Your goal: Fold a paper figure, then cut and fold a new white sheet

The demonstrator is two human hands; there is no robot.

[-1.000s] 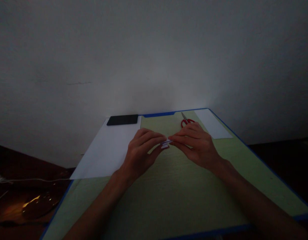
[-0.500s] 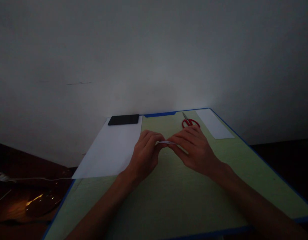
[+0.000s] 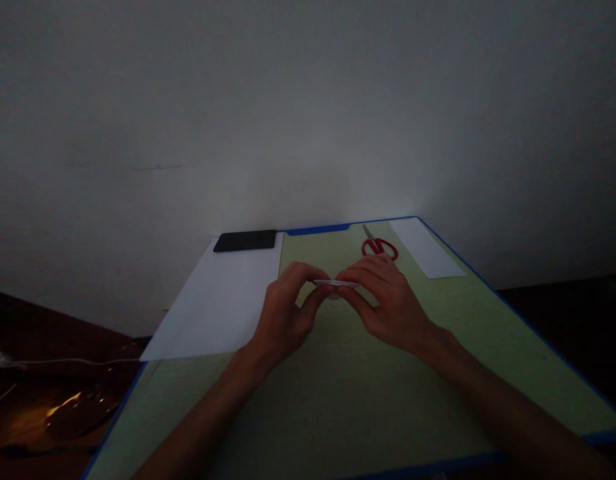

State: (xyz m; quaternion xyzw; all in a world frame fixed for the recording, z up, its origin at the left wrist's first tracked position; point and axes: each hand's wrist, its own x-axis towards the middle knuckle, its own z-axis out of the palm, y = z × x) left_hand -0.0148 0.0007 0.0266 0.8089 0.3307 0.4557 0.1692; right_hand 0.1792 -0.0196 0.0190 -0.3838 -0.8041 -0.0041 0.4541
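Green table (image 3: 338,400) mid-surface: both hands (image 3: 338,303) pinch folded paper (image 3: 337,284).

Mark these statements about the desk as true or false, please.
1. The left hand and the right hand pinch one folded paper between their fingers. True.
2. The scissors have blue handles. False: the handles are red.
3. A black phone lies at the far end of the big white sheet. True.
4. The scissors lie in the right hand. False: they lie on the green table, beyond that hand.
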